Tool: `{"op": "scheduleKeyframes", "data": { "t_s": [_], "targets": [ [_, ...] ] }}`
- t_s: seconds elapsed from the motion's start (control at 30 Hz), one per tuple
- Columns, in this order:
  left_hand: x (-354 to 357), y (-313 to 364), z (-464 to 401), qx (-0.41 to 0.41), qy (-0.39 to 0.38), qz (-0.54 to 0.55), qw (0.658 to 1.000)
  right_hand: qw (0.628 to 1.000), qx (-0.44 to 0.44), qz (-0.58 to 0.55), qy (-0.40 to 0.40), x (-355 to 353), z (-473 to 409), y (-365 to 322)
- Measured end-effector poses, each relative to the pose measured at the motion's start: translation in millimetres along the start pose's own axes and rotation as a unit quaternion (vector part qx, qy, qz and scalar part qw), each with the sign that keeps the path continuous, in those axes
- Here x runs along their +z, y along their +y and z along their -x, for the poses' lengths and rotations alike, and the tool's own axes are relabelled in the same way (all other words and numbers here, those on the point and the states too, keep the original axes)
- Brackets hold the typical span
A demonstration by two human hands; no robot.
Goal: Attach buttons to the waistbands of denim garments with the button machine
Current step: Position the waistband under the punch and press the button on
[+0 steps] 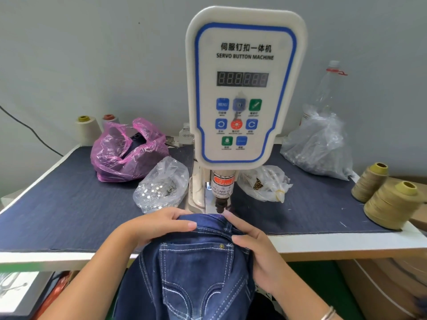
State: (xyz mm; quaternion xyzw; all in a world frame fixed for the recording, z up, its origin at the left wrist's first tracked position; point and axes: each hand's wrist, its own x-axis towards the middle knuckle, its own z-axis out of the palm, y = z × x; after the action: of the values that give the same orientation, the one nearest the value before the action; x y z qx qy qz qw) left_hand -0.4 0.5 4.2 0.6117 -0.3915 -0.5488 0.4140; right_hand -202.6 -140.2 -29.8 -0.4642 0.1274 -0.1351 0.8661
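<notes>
A plain pale grey wall [92, 54] fills the background, evenly lit, with a black cable [27, 128] running down it at left. In front stands a white-edged tabletop [346, 243] covered in dark blue cloth [69, 204].

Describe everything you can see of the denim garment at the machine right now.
The denim garment is dark blue with pale contrast stitching, a back pocket carrying curved embroidery, and a small metal rivet at the pocket corner. Its waistband is bunched into a hump at the table's front edge, just under the button machine's punch head; the rest hangs down off the table. The left hand and right hand each hold the waistband from either side, thumbs on top. No attached button is visible.
</notes>
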Motion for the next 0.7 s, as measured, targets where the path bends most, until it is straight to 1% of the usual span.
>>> {"op": "scheduleKeyframes", "data": {
  "t_s": [0.07, 0.13, 0.23, 0.3, 0.37, 0.43, 0.5, 0.53, 0.57, 0.6, 0.67, 0.7],
  "targets": [
    [0, 4, -1, -0.03, 0.026, -0.085, 0.996, 0.999, 0.005, 0.004, 0.037, 6, -1, 0],
    [-2, 6, 0, -0.041, 0.021, -0.145, 0.988, 0.997, 0.01, 0.039, 0.067, 8, -2, 0],
    [-1, 8, 3, -0.044, -0.001, -0.184, 0.982, 0.992, -0.002, 0.097, 0.078, 11, 0, 2],
    [1, 7, 3, -0.023, 0.023, -0.178, 0.984, 0.988, -0.031, 0.126, 0.08, 11, 0, 2],
    [3, 6, 2, 0.022, 0.052, -0.131, 0.99, 0.987, -0.063, 0.135, 0.067, 11, 0, 1],
    [3, 4, 6, 0.048, 0.036, -0.099, 0.993, 0.984, -0.075, 0.153, 0.043, 13, 3, -1],
    [2, 5, 12, 0.035, -0.004, -0.114, 0.993, 0.98, -0.071, 0.184, 0.023, 16, 7, 0],
    [0, 4, 15, 0.027, -0.015, -0.141, 0.989, 0.978, -0.065, 0.199, 0.013, 19, 9, 1],
    [-3, 4, 18, 0.028, -0.01, -0.164, 0.986, 0.975, -0.061, 0.212, 0.0, 23, 11, 1],
    [-6, 6, 23, 0.041, 0.001, -0.16, 0.986, 0.972, -0.063, 0.227, -0.018, 27, 12, 1],
    [-6, 11, 33, 0.109, 0.009, -0.079, 0.991, 0.958, -0.088, 0.264, -0.065, 40, 14, -3],
    [-7, 13, 39, 0.148, 0.027, -0.034, 0.988, 0.95, -0.103, 0.281, -0.091, 46, 14, -6]
  ]
}}
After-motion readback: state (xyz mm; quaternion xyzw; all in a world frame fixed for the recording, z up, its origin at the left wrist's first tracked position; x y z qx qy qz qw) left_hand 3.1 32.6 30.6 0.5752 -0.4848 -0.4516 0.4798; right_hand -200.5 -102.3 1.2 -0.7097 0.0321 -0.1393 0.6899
